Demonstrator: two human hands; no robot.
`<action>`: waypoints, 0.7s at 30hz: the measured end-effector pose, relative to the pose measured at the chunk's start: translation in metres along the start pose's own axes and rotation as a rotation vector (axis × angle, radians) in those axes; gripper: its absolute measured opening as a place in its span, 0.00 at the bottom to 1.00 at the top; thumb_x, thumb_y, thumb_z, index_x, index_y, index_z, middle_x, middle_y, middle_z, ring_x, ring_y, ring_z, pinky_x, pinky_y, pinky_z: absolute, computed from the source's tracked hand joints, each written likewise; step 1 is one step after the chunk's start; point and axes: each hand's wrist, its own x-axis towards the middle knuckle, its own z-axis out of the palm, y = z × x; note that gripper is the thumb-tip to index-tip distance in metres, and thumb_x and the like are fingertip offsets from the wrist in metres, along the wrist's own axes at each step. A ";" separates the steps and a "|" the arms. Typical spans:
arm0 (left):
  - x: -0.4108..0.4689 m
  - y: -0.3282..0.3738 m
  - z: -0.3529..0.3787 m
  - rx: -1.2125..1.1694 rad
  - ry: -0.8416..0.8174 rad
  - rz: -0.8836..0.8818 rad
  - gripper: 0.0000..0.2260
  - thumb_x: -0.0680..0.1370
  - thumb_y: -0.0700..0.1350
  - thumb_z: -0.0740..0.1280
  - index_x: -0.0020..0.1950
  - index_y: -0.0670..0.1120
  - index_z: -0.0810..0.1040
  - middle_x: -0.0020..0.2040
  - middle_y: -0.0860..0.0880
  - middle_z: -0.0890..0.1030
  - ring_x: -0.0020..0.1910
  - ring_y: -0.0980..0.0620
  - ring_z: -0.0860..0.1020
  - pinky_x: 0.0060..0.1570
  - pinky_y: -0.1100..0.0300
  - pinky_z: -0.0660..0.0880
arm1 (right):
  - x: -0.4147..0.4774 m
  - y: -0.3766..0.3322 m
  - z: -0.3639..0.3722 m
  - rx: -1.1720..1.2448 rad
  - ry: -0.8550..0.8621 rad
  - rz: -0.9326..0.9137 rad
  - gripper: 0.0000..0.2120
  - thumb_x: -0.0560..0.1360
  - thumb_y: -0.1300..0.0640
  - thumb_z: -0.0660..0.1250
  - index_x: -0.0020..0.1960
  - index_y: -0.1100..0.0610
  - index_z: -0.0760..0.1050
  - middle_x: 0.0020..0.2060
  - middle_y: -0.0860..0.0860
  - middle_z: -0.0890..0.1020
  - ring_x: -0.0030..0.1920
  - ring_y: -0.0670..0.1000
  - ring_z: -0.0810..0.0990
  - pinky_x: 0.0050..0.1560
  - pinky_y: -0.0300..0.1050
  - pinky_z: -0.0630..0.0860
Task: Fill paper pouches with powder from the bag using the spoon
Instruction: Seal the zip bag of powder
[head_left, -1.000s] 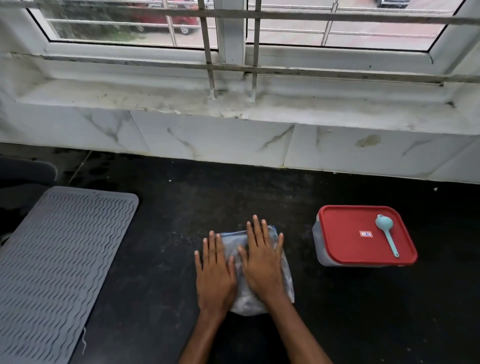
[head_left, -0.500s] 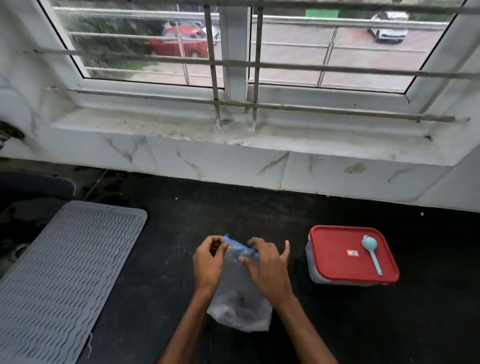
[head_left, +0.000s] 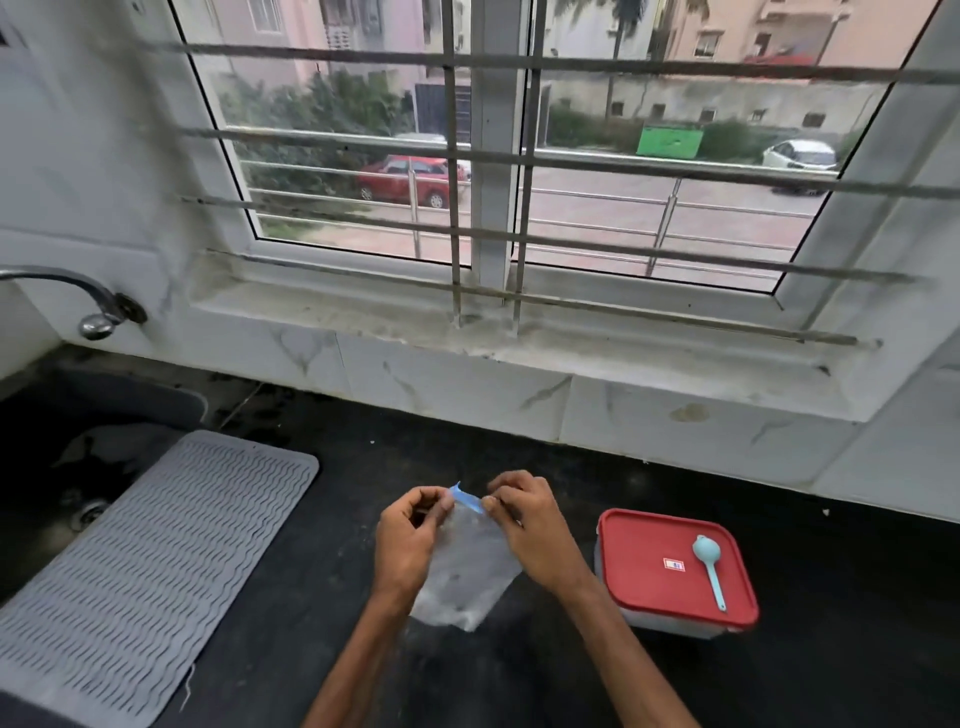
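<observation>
- Bag (head_left: 467, 571), clear plastic with a blue top strip, rests its lower end on the black tabletop (head_left: 311, 649), just left of the red-lidded box (head_left: 649, 540).
- Left hand (head_left: 410, 540), farther left of the box, pinches the strip's left end.
- Right hand (head_left: 535, 530), nearer the box, pinches the right end.
- Pale blue spoon (head_left: 707, 566) lies on the box lid.
</observation>
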 end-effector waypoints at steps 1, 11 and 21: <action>-0.003 0.004 0.000 -0.007 -0.011 0.011 0.03 0.77 0.40 0.71 0.44 0.47 0.83 0.40 0.49 0.85 0.40 0.55 0.81 0.41 0.61 0.79 | 0.001 -0.002 -0.004 0.080 -0.010 0.024 0.05 0.79 0.56 0.67 0.49 0.54 0.82 0.54 0.43 0.80 0.55 0.42 0.74 0.57 0.38 0.74; -0.011 0.012 -0.008 0.026 0.017 0.020 0.05 0.78 0.38 0.68 0.48 0.47 0.82 0.43 0.50 0.85 0.43 0.56 0.82 0.43 0.65 0.78 | 0.013 -0.017 -0.028 0.281 -0.246 0.111 0.04 0.74 0.57 0.74 0.48 0.54 0.83 0.40 0.45 0.84 0.40 0.38 0.80 0.43 0.33 0.76; -0.021 0.026 -0.006 0.125 0.061 0.074 0.05 0.77 0.45 0.72 0.42 0.45 0.81 0.37 0.48 0.83 0.36 0.54 0.80 0.35 0.63 0.76 | 0.012 -0.033 -0.016 0.278 -0.175 0.051 0.08 0.79 0.50 0.66 0.50 0.53 0.80 0.41 0.46 0.82 0.42 0.45 0.81 0.46 0.41 0.79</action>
